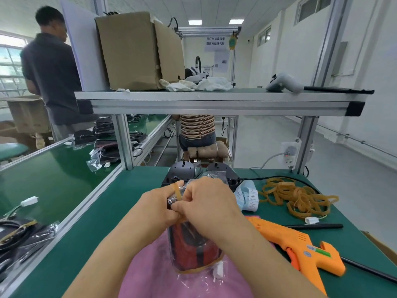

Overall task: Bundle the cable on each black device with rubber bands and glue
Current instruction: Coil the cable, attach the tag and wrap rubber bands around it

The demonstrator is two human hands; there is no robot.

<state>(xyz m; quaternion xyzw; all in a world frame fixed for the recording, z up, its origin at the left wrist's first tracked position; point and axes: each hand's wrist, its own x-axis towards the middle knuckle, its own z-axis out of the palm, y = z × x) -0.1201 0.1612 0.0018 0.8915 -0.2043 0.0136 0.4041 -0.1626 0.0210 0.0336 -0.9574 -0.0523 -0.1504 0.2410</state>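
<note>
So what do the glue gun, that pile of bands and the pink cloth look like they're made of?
Glue gun: orange moulded plastic, smooth, slightly glossy, with stickers.
Pile of bands: tan rubber, matte, thin loops lying limp.
Pink cloth: probably soft fabric; it lies flat without shine, but the weave is blurred.

Both bare forearms reach in from the lower edge, the left from 7 o'clock and the right from 5 o'clock, and meet at centre. The left hand point(159, 208) is curled, with a thin tan rubber band point(177, 191) looped over its forefinger. The right hand point(211, 204), knuckles up, pinches that band at its own 9 o'clock side, touching the left fingertips.
</note>
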